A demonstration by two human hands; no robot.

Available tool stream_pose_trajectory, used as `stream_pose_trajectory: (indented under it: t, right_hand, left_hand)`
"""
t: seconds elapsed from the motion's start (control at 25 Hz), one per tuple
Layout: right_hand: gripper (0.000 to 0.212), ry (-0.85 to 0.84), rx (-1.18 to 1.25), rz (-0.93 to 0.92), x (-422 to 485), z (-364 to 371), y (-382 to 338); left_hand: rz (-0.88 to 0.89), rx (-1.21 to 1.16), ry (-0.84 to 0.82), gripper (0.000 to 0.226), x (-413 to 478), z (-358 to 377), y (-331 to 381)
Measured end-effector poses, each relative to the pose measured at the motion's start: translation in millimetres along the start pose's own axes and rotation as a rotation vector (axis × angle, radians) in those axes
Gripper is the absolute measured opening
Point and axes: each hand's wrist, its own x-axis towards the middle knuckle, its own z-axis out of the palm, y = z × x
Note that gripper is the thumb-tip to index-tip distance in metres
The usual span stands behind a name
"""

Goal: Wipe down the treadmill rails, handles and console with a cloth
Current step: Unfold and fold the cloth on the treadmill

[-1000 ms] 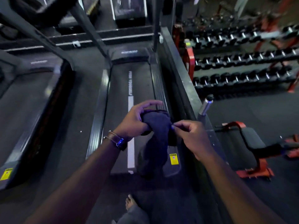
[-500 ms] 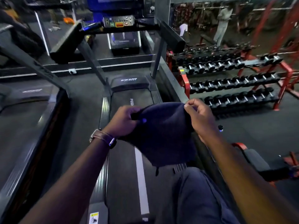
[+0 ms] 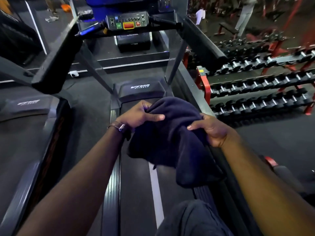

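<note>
Cloth (image 3: pixel 172 133): hung bunched at frame centre, above the belt, likely being refolded for wiping.
Left hand (image 3: pixel 138 114): gripped its upper-left edge.
Right hand (image 3: pixel 210 129): clutched its right edge.
Console (image 3: pixel 127 23): top centre, untouched.

Cloth (image 3: pixel 170 133): was soft, matt, fleecy fabric.
Belt (image 3: pixel 136 184): looked matt and rubbery.
Side rail (image 3: pixel 111 193): was ribbed, with a dull sheen (metal or plastic, hard to tell).
Handle (image 3: pixel 56 63): looked smooth and matt.
Console (image 3: pixel 127 23): looked plastic, its buttons glossy.
Dumbbells (image 3: pixel 245 85): had shiny metal grips.
</note>
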Motion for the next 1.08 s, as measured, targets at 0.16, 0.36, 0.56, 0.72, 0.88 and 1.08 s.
stream_pose_trajectory:
  t: [0.16, 0.36, 0.56, 0.72, 0.88, 1.08]
  right_hand:
    - [0.037, 0.076, -0.272, -0.072, 49.0, -5.4, -107.8]
    - [0.031, 0.555, -0.672, -0.297, 89.3, 6.4, -175.0]
    - [0.097, 0.861, -0.189, 0.188, 113.5, 46.7, -181.5]
    - [0.058, 0.4, 0.416, 0.186, 138.3, 67.4, -177.3]
    - [0.009, 0.546, 0.408, -0.034, 186.5, 63.7, -211.8]
    - [0.02, 0.48, 0.435, -0.054, 225.6, 61.5, -229.7]
  left_hand:
    - [-0.113, -0.366, -0.094, 0.039, 44.9, -25.3, 61.3]
    - [-0.146, -0.758, -0.016, 0.049, 75.1, -57.0, 136.3]
    - [-0.127, -0.982, 0.009, 0.048, 108.4, -101.1, 175.6]
    - [-0.063, -1.002, 0.046, 0.042, 142.4, -125.6, 186.0]
    - [-0.044, -0.984, 0.112, 0.039, 173.1, -181.0, 189.4]
    - [-0.094, -0.853, 0.098, 0.058, 208.6, -226.4, 185.2]
